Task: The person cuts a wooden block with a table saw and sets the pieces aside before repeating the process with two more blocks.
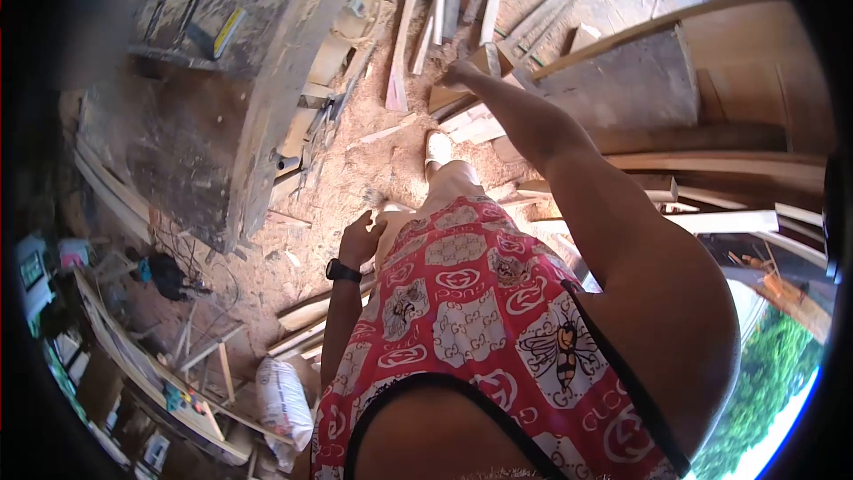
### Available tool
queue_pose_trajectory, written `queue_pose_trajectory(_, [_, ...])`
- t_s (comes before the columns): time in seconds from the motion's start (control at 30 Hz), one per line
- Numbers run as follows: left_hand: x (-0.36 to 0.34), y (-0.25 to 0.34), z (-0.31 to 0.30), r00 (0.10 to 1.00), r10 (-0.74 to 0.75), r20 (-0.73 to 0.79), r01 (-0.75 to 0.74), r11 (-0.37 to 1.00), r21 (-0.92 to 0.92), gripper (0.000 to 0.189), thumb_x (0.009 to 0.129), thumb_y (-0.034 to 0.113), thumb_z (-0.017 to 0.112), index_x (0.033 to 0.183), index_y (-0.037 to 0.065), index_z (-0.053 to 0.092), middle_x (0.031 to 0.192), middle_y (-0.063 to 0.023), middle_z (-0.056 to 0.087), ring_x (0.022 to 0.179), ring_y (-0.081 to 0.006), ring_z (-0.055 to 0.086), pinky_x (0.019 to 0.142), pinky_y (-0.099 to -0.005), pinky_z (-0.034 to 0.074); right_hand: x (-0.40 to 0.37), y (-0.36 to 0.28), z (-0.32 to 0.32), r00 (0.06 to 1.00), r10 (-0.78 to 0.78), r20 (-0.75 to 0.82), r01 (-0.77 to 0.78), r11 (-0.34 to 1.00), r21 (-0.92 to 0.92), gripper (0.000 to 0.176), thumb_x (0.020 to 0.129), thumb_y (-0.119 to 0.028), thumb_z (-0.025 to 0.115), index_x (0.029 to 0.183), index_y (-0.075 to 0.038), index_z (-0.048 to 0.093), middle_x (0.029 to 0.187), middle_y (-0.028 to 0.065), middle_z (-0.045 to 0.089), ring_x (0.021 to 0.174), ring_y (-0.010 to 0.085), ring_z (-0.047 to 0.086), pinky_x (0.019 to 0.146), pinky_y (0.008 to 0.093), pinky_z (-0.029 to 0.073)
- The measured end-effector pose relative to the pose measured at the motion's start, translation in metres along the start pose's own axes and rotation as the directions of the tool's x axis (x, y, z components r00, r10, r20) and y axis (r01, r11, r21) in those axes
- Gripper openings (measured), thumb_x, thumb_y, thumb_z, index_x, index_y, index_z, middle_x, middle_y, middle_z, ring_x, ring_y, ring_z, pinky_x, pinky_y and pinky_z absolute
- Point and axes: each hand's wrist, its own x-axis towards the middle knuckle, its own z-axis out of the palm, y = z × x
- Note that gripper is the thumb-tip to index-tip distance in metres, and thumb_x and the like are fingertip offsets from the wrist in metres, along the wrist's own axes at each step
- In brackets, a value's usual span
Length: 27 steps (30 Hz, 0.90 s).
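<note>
Head view, looking down. Right hand [457, 75] is reached out forward at full arm's length and laid on the near end of one wood block [488, 60]. Can't tell whether the fingers grip the block or only press on it. The block sits on the scrap pile beside a big grey slab [622, 84], at the top middle of the frame. Left hand [361, 240] hangs by the thigh, fingers loosely curled, holding nothing; one black wristwatch [342, 271] is on that wrist. One pale shoe [437, 147] shows on the sawdust floor [355, 169], between the two hands. Just beyond the right hand, five short slats [440, 13] lie loose on the floor, roughly side by side. To the left stands one heavy, worn workbench [204, 124]. Long boards [729, 164], at least four, are stacked at the right. One white sack [284, 400] lies at the lower left, near thin sticks.
</note>
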Motion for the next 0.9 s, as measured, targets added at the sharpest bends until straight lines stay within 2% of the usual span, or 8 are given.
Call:
queue_pose_trajectory(0.13, [0.027,0.011,-0.013,0.993,0.098,0.067,-0.099,0.995,0.013,0.066,0.093,0.045,0.064,0.134,-0.006,0.055,0.111,-0.0218,0.071,0.105,-0.0337,0.069,0.091,-0.0389,0.053,-0.022,-0.004,0.056,0.998,-0.044,-0.053,0.052,0.983,0.179,0.051,0.090,-0.051,0.065,0.128,-0.017,0.068,0.134,0.0134,0.063,0.117,0.0327,0.063,0.097,0.0386,0.051])
queue_pose_trajectory(0.17, [0.029,0.014,-0.019,0.988,0.125,0.088,-0.128,0.991,0.029,0.064,0.093,0.046,0.063,0.132,-0.004,0.057,0.112,-0.0234,0.071,0.105,-0.0364,0.068,0.090,-0.0412,0.054,-0.013,0.009,0.088,0.994,-0.038,0.105,0.004,0.952,0.307,0.053,0.090,-0.052,0.065,0.129,-0.016,0.067,0.136,0.0139,0.061,0.119,0.0329,0.062,0.100,0.0395,0.050])
queue_pose_trajectory(0.2, [0.031,0.014,-0.022,0.982,0.153,0.111,-0.158,0.986,0.044,0.063,0.092,0.047,0.063,0.131,-0.003,0.059,0.113,-0.0250,0.070,0.106,-0.0392,0.068,0.089,-0.0435,0.054,-0.005,0.028,0.137,0.988,-0.153,0.018,0.143,0.955,0.262,0.061,0.087,-0.056,0.066,0.128,-0.010,0.067,0.133,0.0155,0.062,0.117,0.0319,0.063,0.100,0.0405,0.049])
queue_pose_trajectory(0.33, [0.044,-0.007,-0.031,0.961,0.162,0.222,-0.197,0.970,0.142,0.064,0.092,0.045,0.063,0.132,-0.004,0.058,0.118,-0.0259,0.068,0.110,-0.0382,0.067,0.093,-0.0422,0.053,-0.107,0.055,0.220,0.983,0.172,0.066,-0.184,0.933,0.310,0.058,0.083,-0.051,0.075,0.114,-0.003,0.071,0.117,0.0198,0.069,0.106,0.0289,0.066,0.090,0.0414,0.053])
queue_pose_trajectory(0.4, [0.050,-0.015,-0.040,0.944,0.183,0.274,-0.236,0.956,0.174,0.066,0.092,0.046,0.063,0.133,-0.005,0.057,0.119,-0.0271,0.067,0.112,-0.0377,0.066,0.094,-0.0419,0.052,-0.170,0.074,0.277,0.913,0.393,0.105,-0.386,0.758,0.526,0.053,0.081,-0.049,0.078,0.099,0.000,0.074,0.094,0.0188,0.073,0.084,0.0259,0.070,0.076,0.0418,0.056])
queue_pose_trajectory(0.47, [0.057,-0.023,-0.049,0.929,0.186,0.319,-0.271,0.930,0.247,0.069,0.091,0.048,0.063,0.133,-0.005,0.057,0.119,-0.0278,0.067,0.111,-0.0380,0.066,0.094,-0.0423,0.052,-0.228,0.089,0.337,0.832,0.490,0.261,-0.480,0.400,0.781,0.049,0.085,-0.045,0.076,0.079,0.003,0.070,0.062,0.0115,0.067,0.049,0.0207,0.063,0.050,0.0377,0.053])
queue_pose_trajectory(0.67, [0.083,-0.020,-0.062,0.903,0.178,0.390,-0.352,0.827,0.438,0.068,0.089,0.049,0.065,0.132,-0.003,0.058,0.118,-0.0284,0.067,0.111,-0.0401,0.065,0.093,-0.0436,0.052,-0.343,0.062,0.388,0.632,0.548,0.548,-0.716,0.143,0.683,0.040,0.091,-0.041,0.072,0.095,0.000,0.070,0.085,0.0104,0.070,0.067,0.0205,0.071,0.052,0.0373,0.057])
queue_pose_trajectory(0.9, [0.093,0.032,-0.033,0.869,0.190,0.458,-0.413,0.787,0.459,0.068,0.089,0.049,0.065,0.132,-0.003,0.058,0.116,-0.0260,0.068,0.109,-0.0390,0.066,0.092,-0.0433,0.052,-0.309,0.101,0.381,0.795,0.487,0.362,-0.515,0.225,0.827,0.042,0.090,-0.041,0.072,0.104,-0.001,0.070,0.088,0.0116,0.071,0.074,0.0208,0.072,0.059,0.0351,0.059])
